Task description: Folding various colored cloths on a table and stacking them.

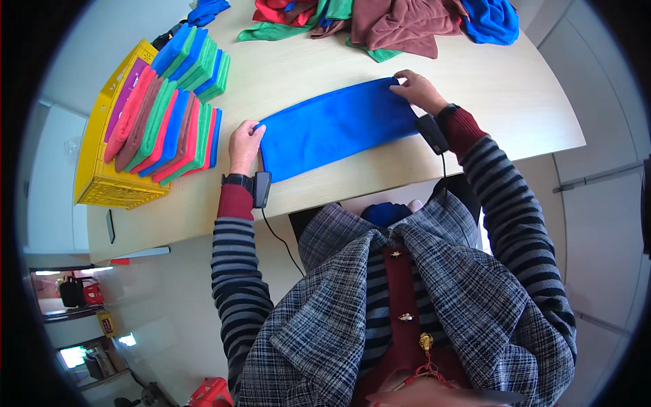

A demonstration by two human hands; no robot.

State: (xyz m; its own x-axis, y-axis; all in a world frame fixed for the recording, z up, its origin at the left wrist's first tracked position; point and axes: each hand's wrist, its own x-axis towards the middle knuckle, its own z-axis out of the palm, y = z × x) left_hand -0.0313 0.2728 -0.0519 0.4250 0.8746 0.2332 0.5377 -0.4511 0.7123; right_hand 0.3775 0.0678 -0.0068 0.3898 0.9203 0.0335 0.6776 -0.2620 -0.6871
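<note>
Yellow crate (pixel 102 180): plastic, sits on the far left of the counter (pixel 515 102), with a purple sheet showing inside along its upper wall.
Folded cloths (pixel 173 122): a tight row of red, brown, green and blue ones stands on edge in the crate and spills past its right side; more blue and green ones sit at the upper end of the row.
Dark flat object (pixel 110 226): small, lies near the counter's front left edge, just below the crate.
Left hand (pixel 245 144): rests on the left end of the blue cloth, fingers (pixel 252 129) curled together and pinching that short edge; a black device is strapped at the wrist, with a cable hanging down.
Blue cloth (pixel 336 129): folded into a long band, lies flat on the pale wooden counter directly in front of the person, stretched between both hands and tilted so its right end is farther away.
Right hand (pixel 418 90): sits at the far right corner of the blue cloth, fingers (pixel 401 81) closed on its edge; a matching black device is at this wrist.
Loose cloth heap (pixel 400 24): unfolded red, green, brown and blue cloths lie piled at the counter's far edge, well apart from the hands.
Sleeves: striped grey and black with dark red cuffs.
</note>
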